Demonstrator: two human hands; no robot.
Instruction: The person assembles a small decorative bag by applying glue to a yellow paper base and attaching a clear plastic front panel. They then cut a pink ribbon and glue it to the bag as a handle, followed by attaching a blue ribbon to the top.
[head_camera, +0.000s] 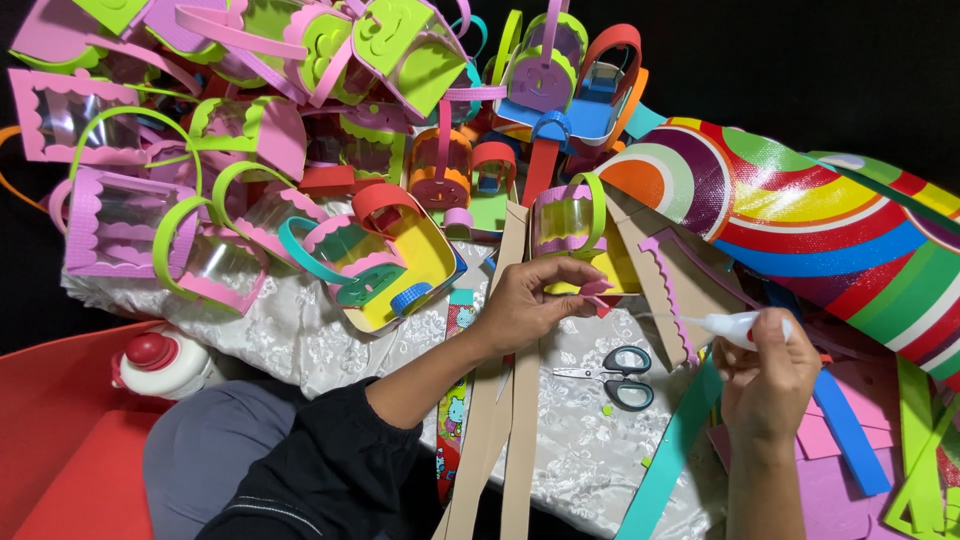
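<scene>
Now gluing: left hand (525, 305) pinches yellow foam basket (585, 250); right hand (765, 375) grips glue bottle (730, 325); nozzle must meet seam.

Home craft workspace, set up for hand-making foam party boxes: a work surface covered by a white lace-patterned tablecloth (330, 340), piled at the back with many small finished baskets of pink, green and yellow foam with clear plastic windows and curved handles (200, 190). Loose materials lie about: long beige cardboard strips (520, 400), flat coloured foam strips and sheets (850, 440), a roll of glossy rainbow-striped wrapping paper (800, 210). Tools present: small black-handled scissors (615, 375), a white glue bottle with a red cap (160, 362).
</scene>
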